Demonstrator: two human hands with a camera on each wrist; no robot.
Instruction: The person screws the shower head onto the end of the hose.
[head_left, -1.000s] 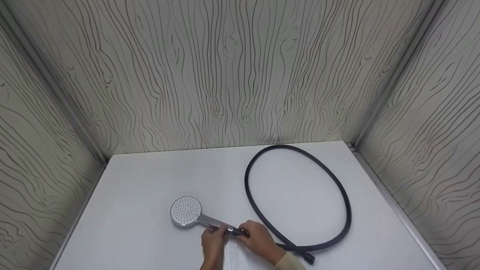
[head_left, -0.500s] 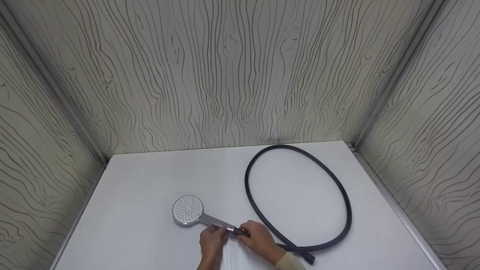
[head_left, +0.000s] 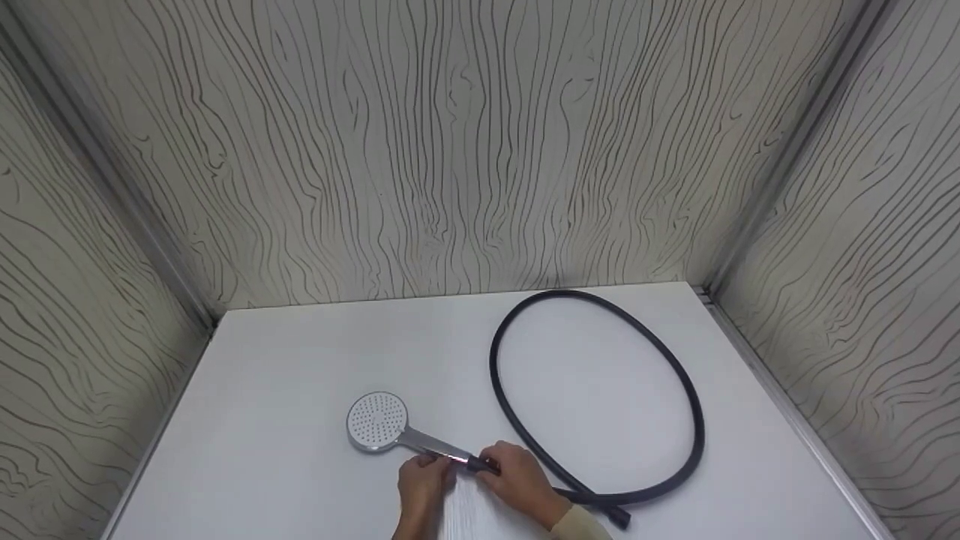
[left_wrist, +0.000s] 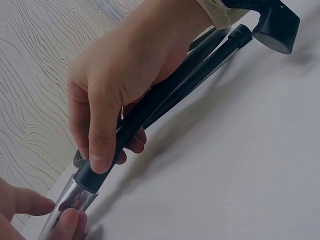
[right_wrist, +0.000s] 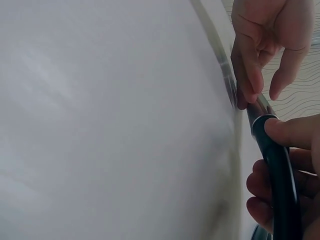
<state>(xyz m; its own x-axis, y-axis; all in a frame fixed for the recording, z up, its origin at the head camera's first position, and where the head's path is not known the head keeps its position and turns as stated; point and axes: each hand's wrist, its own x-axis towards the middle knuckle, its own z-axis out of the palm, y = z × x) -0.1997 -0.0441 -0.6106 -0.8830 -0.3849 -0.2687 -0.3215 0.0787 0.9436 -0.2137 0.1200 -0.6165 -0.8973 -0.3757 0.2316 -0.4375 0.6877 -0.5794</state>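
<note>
A chrome shower head (head_left: 377, 421) with a white dotted face lies on the white table, face up. My left hand (head_left: 421, 484) holds its handle (head_left: 442, 448) near the lower end, fingertips on either side of the chrome in the left wrist view. With thumb and fingers my right hand (head_left: 517, 480) grips the end of a black shower hose (right_wrist: 282, 180). The hose end meets the handle's end in line; whether it is threaded on cannot be seen. Beyond my right hand the hose loops (head_left: 493, 360) on the table, its other end (head_left: 619, 517) loose.
Wood-grain panels (head_left: 450, 150) stand behind and on both sides of the white table (head_left: 285, 352). Metal strips run along the panel corners and the table's side edges. The hose loop takes up the right part of the table.
The shower head has shifted slightly to the right, and my left hand has moved a little lower on the picture. My right hand stays at the hose end, nearly unmoved.
</note>
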